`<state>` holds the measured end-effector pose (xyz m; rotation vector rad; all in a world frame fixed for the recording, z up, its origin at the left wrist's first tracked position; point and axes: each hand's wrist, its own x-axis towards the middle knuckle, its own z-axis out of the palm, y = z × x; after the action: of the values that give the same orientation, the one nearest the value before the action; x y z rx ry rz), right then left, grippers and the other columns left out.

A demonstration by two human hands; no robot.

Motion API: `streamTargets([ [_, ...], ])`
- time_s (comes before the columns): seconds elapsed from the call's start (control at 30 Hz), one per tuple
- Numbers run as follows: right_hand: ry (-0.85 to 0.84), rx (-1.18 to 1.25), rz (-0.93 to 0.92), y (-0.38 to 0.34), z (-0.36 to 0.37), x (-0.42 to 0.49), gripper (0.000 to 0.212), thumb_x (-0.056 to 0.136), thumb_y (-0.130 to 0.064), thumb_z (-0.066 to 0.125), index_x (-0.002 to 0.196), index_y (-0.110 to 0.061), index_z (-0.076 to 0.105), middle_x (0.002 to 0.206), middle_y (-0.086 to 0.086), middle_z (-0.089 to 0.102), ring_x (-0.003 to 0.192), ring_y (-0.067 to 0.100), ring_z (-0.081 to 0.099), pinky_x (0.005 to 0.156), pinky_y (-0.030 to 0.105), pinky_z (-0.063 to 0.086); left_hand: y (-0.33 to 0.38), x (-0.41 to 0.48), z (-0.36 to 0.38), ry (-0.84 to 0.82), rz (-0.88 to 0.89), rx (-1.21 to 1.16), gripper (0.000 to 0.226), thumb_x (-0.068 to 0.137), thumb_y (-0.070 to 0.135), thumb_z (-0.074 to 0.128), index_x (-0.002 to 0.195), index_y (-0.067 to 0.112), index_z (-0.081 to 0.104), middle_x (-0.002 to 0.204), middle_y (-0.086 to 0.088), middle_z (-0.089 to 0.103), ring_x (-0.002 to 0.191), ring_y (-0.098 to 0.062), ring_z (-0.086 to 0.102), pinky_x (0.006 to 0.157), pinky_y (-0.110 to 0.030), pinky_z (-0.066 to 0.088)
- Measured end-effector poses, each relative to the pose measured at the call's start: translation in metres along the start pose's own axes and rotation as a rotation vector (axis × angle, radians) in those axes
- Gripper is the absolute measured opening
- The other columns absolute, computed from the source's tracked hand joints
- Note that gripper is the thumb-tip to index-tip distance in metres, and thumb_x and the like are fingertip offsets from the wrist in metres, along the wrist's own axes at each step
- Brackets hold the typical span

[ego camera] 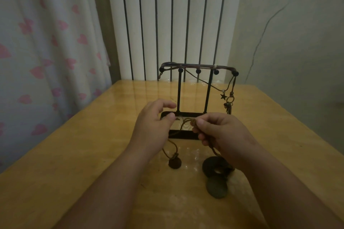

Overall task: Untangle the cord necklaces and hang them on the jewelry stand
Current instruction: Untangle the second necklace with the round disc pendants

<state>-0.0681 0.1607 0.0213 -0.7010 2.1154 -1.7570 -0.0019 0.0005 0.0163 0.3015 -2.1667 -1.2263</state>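
A black metal jewelry stand (207,91) stands mid-table, with cord necklaces draped over its top bar and a star charm (223,96) and a key-like pendant (229,105) hanging at its right. In front of its base, my right hand (221,132) pinches a tangle of brown cord (188,121). My left hand (154,126) holds the cord's other side between thumb and curled fingers. Below my hands, a small round dark pendant (175,163) hangs on its cord just above the table. A dark ring pendant (214,167) and a flat disc (216,188) lie on the table.
The wooden table (83,154) is glossy, with its left edge near a curtain (46,52) printed with pink hearts. A white ribbed radiator (173,24) rises behind the stand. A pale wall (288,42) with a thin cable is at the right.
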Motion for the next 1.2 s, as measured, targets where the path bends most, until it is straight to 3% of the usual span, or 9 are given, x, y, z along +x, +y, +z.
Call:
streamTargets([
  [0.07,0.009,-0.025,-0.020,0.0006,0.0011,0.0000,0.020,0.096,-0.020,0.057,0.085,-0.018,0.074,0.071,-0.006,0.069,0.059,0.003,0.059,0.060,0.020,0.051,0.0003,-0.0002,-0.0012,0.059,0.080,0.069,0.019,0.092,0.017,0.063,0.103,0.033,0.064,0.104,0.023,0.049,0.107,-0.001,0.045,0.080,-0.013,0.036],
  [0.17,0.025,-0.051,-0.062,0.0013,0.0023,0.0002,0.017,0.095,-0.019,0.059,0.088,-0.018,0.074,0.066,-0.010,0.067,0.057,-0.001,0.058,0.054,0.012,0.048,0.0021,-0.0030,-0.0026,0.090,0.181,0.086,0.016,0.088,0.018,0.066,0.093,0.033,0.064,0.100,0.019,0.051,0.097,0.003,0.046,0.075,-0.009,0.036],
  [0.23,0.037,-0.060,-0.096,0.0018,0.0020,0.0002,0.014,0.094,-0.018,0.060,0.090,-0.020,0.074,0.067,-0.013,0.068,0.059,-0.003,0.059,0.054,0.009,0.047,0.0038,-0.0054,-0.0028,0.051,0.248,0.051,0.015,0.088,0.014,0.065,0.086,0.029,0.063,0.091,0.015,0.054,0.085,0.004,0.049,0.070,-0.006,0.039],
  [0.37,0.042,-0.093,-0.173,0.0015,0.0017,-0.0004,0.014,0.093,-0.016,0.061,0.091,-0.022,0.073,0.072,-0.015,0.069,0.065,-0.005,0.061,0.055,0.006,0.046,0.0021,-0.0079,-0.0010,-0.075,0.266,0.044,0.017,0.088,0.013,0.067,0.081,0.029,0.065,0.078,0.010,0.060,0.075,-0.008,0.056,0.063,-0.015,0.045],
  [0.63,0.089,-0.249,-0.291,0.0031,0.0048,0.0013,0.021,0.091,-0.018,0.064,0.089,-0.038,0.070,0.079,-0.016,0.069,0.080,-0.006,0.062,0.063,0.006,0.048,-0.0014,-0.0078,0.0019,-0.087,0.256,0.091,0.011,0.087,0.022,0.071,0.083,0.033,0.070,0.077,0.014,0.062,0.077,-0.003,0.058,0.062,-0.011,0.045],
  [0.77,0.105,-0.357,-0.309,0.0038,0.0055,0.0024,0.022,0.092,-0.018,0.063,0.099,-0.038,0.071,0.086,-0.020,0.067,0.085,-0.011,0.058,0.065,0.005,0.047,0.0000,-0.0083,0.0019,-0.074,0.292,0.112,0.017,0.086,0.020,0.072,0.080,0.035,0.067,0.072,0.017,0.058,0.071,0.002,0.055,0.059,-0.008,0.041],
  [0.93,0.101,-0.451,-0.345,0.0014,0.0073,0.0020,0.033,0.092,-0.019,0.063,0.090,-0.052,0.062,0.088,-0.026,0.062,0.088,-0.013,0.055,0.067,0.007,0.043,-0.0011,-0.0077,0.0035,-0.023,0.381,0.193,0.013,0.084,0.019,0.072,0.079,0.030,0.068,0.070,0.019,0.054,0.072,0.003,0.053,0.062,-0.008,0.041],
  [1.07,0.118,-0.493,-0.365,0.0017,0.0078,0.0022,0.027,0.092,-0.019,0.063,0.098,-0.045,0.067,0.088,-0.025,0.061,0.087,-0.006,0.057,0.069,0.010,0.042,-0.0026,-0.0078,0.0055,0.010,0.442,0.234,0.008,0.082,0.015,0.072,0.080,0.022,0.072,0.070,0.022,0.050,0.072,0.006,0.053,0.062,-0.005,0.039],
  [1.2,0.146,-0.486,-0.373,0.0051,0.0072,0.0040,0.017,0.089,-0.026,0.066,0.101,-0.039,0.070,0.085,-0.026,0.063,0.086,-0.010,0.058,0.070,0.008,0.044,-0.0037,-0.0066,0.0056,0.018,0.431,0.224,0.013,0.082,0.014,0.071,0.077,0.026,0.068,0.070,0.020,0.053,0.074,0.004,0.053,0.062,-0.005,0.039],
])
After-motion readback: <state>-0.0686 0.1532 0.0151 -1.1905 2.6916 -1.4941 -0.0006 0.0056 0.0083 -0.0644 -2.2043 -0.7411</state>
